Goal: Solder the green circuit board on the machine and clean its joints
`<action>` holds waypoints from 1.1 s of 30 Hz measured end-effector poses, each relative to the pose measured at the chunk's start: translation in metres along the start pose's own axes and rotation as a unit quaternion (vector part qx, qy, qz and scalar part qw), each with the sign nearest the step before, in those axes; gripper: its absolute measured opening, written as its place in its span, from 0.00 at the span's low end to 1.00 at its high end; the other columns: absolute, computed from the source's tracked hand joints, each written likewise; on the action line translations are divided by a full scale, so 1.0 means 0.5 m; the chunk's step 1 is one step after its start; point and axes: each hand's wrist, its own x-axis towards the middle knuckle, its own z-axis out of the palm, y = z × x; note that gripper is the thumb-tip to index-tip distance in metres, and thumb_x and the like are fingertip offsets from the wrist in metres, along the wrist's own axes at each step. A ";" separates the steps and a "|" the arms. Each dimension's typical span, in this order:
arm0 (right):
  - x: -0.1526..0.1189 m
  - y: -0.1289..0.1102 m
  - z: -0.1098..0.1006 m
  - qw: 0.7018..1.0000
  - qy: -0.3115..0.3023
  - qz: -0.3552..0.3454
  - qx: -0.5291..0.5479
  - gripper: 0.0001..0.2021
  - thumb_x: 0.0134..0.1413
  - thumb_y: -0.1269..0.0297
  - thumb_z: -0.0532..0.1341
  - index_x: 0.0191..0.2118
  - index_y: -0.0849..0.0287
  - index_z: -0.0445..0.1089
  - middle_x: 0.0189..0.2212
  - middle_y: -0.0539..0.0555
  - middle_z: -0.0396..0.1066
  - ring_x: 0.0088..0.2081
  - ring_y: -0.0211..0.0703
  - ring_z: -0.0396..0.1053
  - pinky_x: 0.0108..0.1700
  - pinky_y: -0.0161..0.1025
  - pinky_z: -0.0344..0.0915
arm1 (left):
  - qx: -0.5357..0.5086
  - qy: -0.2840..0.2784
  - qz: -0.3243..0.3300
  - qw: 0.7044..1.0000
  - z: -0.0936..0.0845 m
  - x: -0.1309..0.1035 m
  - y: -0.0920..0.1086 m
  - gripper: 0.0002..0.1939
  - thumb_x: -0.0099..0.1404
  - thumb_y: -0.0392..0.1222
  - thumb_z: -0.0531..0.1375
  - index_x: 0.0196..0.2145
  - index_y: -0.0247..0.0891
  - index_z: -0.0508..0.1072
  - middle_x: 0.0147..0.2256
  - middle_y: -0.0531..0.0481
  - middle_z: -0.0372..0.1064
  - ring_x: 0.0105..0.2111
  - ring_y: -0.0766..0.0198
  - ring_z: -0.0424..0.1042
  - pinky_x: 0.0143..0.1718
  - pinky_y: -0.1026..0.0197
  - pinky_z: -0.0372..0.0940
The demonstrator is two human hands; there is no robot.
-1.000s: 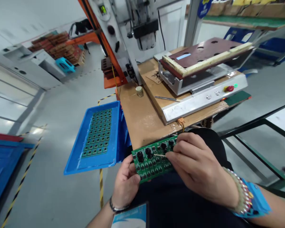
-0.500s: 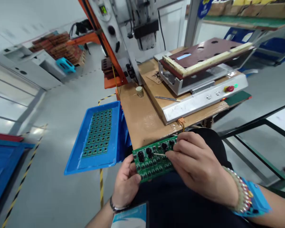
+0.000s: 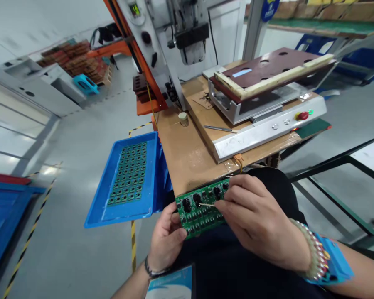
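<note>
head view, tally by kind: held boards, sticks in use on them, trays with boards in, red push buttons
Held board: 1
Stick: 1
Tray with boards in: 1
Red button: 1
Total: 4

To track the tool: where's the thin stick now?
Head view, below and slightly right of centre: the thin stick is pinched in the right hand, its tip at a black blob on the green board.
</note>
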 end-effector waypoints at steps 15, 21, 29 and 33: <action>-0.005 -0.002 -0.004 1.000 -0.009 0.007 0.010 0.08 0.56 0.78 0.56 0.29 0.65 0.69 0.26 0.54 0.62 0.37 0.42 0.57 0.40 0.41 0.60 | 0.016 0.032 0.011 0.999 0.003 -0.001 0.001 0.23 0.52 0.40 0.69 0.47 0.50 0.76 0.34 0.50 0.77 0.25 0.62 0.74 0.29 0.59 0.72; -0.005 0.000 -0.010 1.000 0.013 0.007 -0.004 0.07 0.54 0.78 0.57 0.30 0.65 0.70 0.25 0.54 0.62 0.37 0.42 0.58 0.40 0.42 0.61 | 0.001 0.017 0.008 1.000 0.002 0.000 0.001 0.23 0.53 0.40 0.68 0.47 0.53 0.76 0.35 0.51 0.77 0.24 0.64 0.74 0.30 0.60 0.72; -0.002 0.001 -0.004 1.000 0.024 0.007 -0.005 0.06 0.54 0.79 0.57 0.32 0.67 0.72 0.25 0.54 0.63 0.37 0.42 0.59 0.40 0.43 0.62 | -0.003 -0.001 0.011 1.000 0.004 0.003 0.000 0.23 0.54 0.39 0.68 0.48 0.54 0.76 0.35 0.51 0.78 0.25 0.65 0.74 0.27 0.65 0.72; -0.002 0.001 -0.003 0.999 0.033 0.009 -0.007 0.06 0.54 0.79 0.57 0.33 0.67 0.72 0.25 0.54 0.63 0.37 0.42 0.58 0.40 0.43 0.62 | 0.000 0.004 0.006 1.000 0.002 -0.002 -0.001 0.23 0.54 0.39 0.68 0.48 0.53 0.75 0.35 0.52 0.77 0.25 0.65 0.74 0.29 0.63 0.72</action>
